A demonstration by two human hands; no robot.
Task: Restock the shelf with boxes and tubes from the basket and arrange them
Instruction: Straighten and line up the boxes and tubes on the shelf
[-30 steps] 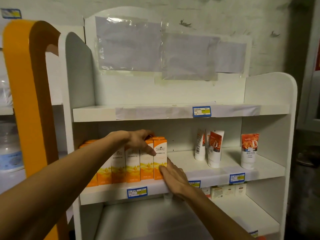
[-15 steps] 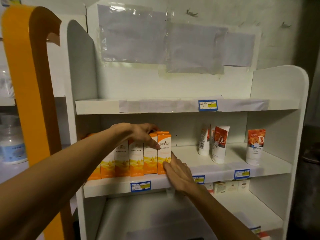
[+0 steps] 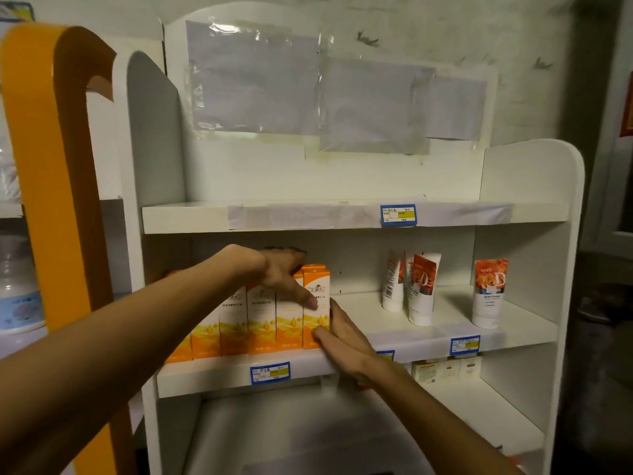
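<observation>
A row of several orange-and-white boxes [image 3: 260,323] stands upright on the left half of the middle shelf [image 3: 212,375]. My left hand [image 3: 277,269] lies over the tops of the right-hand boxes, with one digit stretched down the front of the end box [image 3: 317,286]. My right hand [image 3: 346,344] is flat and open, its fingers pressed against the right side of that end box at the shelf's front edge. Further right stand white tubes with orange labels [image 3: 423,289] and a single tube [image 3: 489,293]. No basket is in view.
The top shelf [image 3: 185,217] carries only a price tag. Small pale boxes [image 3: 445,370] sit at the back of the lower shelf [image 3: 479,416]. An orange stand [image 3: 51,166] rises at the left, with a large water bottle [image 3: 17,286] behind it.
Both hands stay against the row of boxes; only the view has shifted slightly.
</observation>
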